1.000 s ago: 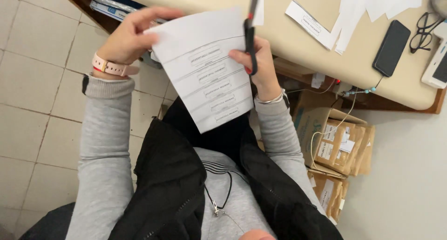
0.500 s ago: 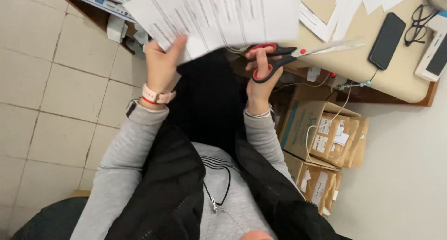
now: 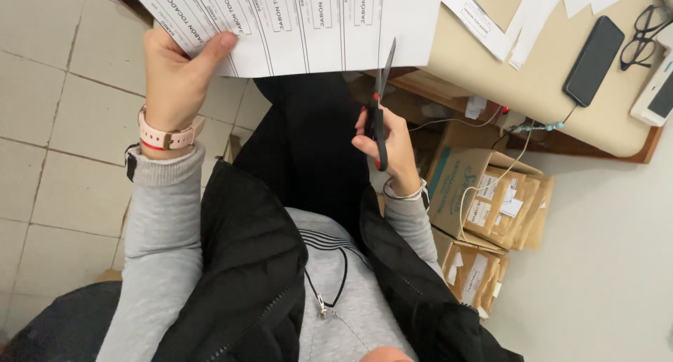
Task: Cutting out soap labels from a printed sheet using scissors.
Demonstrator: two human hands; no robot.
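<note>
Above our lap we hold up a printed sheet of paper (image 3: 301, 22) — our left hand (image 3: 175, 74) is closed on its lower left corner, thumb pressed over the front. Our right hand (image 3: 389, 141) grips a pair of scissors (image 3: 381, 102) with black and red handles, fingers through the loops; the blades point upward and reach the sheet's bottom edge. Off to the right, the counter (image 3: 554, 116) carries paper strips (image 3: 484, 22), a dark phone (image 3: 594, 60) and glasses (image 3: 641, 36). Cardboard boxes (image 3: 491, 200) sit on the floor beneath it.
</note>
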